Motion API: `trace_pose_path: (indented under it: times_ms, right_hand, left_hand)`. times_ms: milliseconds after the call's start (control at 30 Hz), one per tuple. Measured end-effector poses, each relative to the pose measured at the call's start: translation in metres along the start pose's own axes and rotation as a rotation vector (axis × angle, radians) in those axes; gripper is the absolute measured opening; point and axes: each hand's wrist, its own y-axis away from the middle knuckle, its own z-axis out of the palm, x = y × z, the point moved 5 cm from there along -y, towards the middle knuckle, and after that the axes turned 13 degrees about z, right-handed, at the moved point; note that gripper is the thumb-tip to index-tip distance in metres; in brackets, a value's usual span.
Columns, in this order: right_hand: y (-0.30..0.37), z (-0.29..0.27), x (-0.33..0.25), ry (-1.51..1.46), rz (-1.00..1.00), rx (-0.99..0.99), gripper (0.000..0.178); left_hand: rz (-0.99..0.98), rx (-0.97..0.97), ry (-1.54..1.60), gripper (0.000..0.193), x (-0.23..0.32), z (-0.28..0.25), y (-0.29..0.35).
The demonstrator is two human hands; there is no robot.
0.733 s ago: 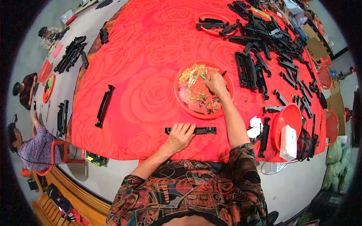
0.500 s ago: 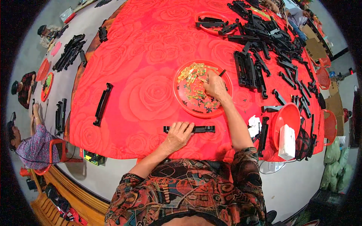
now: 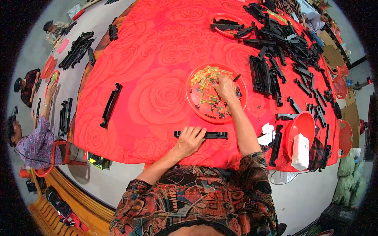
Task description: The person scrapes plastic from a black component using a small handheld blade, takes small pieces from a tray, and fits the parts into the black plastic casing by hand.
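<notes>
My left hand (image 3: 190, 140) lies over a long narrow black plastic part (image 3: 216, 135), its fingers gripping the middle and pinning it flat on the table near me. A round red tray (image 3: 192, 103) sits just beyond it. Into that tray reaches my right hand (image 3: 226, 89), fingertips pinched together among the small pieces; what they hold is hidden. Clear yellow strips (image 3: 204, 77) are heaped in the tray's far left, and tiny black pieces (image 3: 220, 111) are scattered over its near side. Another long black part (image 3: 111, 105) lies alone to the left.
Piles of black parts (image 3: 285, 37) cover the far right of the red cloth (image 3: 157, 98). A red basin (image 3: 302, 122) with a white packet (image 3: 301, 152) against it and crumpled tissue (image 3: 267, 133) stand right of me. Co-workers sit at a pale table (image 3: 84, 74) on the left.
My right hand stays low in the tray with only a slight shift. My left hand keeps its hold. On the left, a co-worker's hand has moved farther out toward a small tray.
</notes>
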Motion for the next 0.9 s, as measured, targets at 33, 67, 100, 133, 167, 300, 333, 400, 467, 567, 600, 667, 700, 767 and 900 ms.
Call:
trace_pose_path:
  times_ms: [33, 67, 100, 133, 167, 300, 333, 400, 467, 567, 600, 667, 700, 767, 900]
  right_hand:
    - [-0.002, 0.001, 0.000, 0.040, 0.012, 0.091, 0.026]
    - [-0.007, 0.008, 0.002, 0.046, 0.052, 0.031, 0.023]
    - [-0.008, 0.008, 0.007, 0.047, 0.055, 0.032, 0.023]
    - [-0.006, 0.003, 0.004, -0.010, 0.010, 0.052, 0.022]
    - [-0.003, -0.001, 0.002, -0.067, -0.033, 0.071, 0.022]
    - [-0.001, -0.015, 0.012, -0.051, 0.077, -0.014, 0.021]
    - [0.000, -0.023, 0.009, -0.117, 0.115, -0.018, 0.022]
    - [-0.003, -0.019, 0.011, -0.104, 0.069, 0.017, 0.024]
    - [-0.005, -0.010, 0.010, -0.098, 0.021, 0.055, 0.026]
    - [-0.009, -0.001, 0.008, -0.003, 0.003, 0.114, 0.025]
    - [-0.014, 0.004, 0.010, -0.015, 0.051, 0.022, 0.025]
    - [-0.017, 0.007, 0.009, -0.025, 0.105, -0.069, 0.025]
    - [-0.017, 0.011, 0.006, 0.035, 0.116, -0.098, 0.024]
    - [-0.015, 0.010, 0.003, 0.098, 0.130, -0.123, 0.024]
    - [-0.010, 0.004, 0.002, 0.082, 0.074, -0.153, 0.027]
  left_hand:
    - [-0.006, 0.000, 0.007, 0.046, 0.000, 0.000, -0.001]
    - [-0.004, 0.000, 0.009, 0.046, 0.000, 0.000, -0.001]
    - [-0.003, 0.006, 0.005, 0.046, -0.001, 0.000, -0.001]
    - [-0.006, 0.011, 0.002, 0.046, -0.001, 0.000, 0.000]
    - [-0.007, 0.010, 0.004, 0.046, -0.001, 0.000, 0.000]
    - [-0.017, 0.000, 0.016, 0.047, -0.003, -0.001, 0.003]
    - [-0.025, -0.015, 0.022, 0.047, -0.003, 0.000, 0.002]
    - [-0.023, -0.025, 0.015, 0.047, -0.001, -0.001, 0.000]
    - [-0.019, -0.040, 0.002, 0.047, -0.002, -0.002, 0.000]
    - [-0.017, -0.016, 0.006, 0.048, 0.000, -0.001, -0.001]
    - [-0.012, -0.005, 0.012, 0.048, -0.001, -0.001, -0.003]
    - [-0.007, 0.006, 0.023, 0.048, -0.001, -0.001, -0.002]
    - [-0.010, -0.003, 0.017, 0.048, -0.001, -0.001, 0.000]
    - [-0.011, -0.008, 0.014, 0.049, -0.002, -0.001, 0.001]
    - [-0.012, -0.014, 0.019, 0.049, -0.002, -0.001, 0.000]
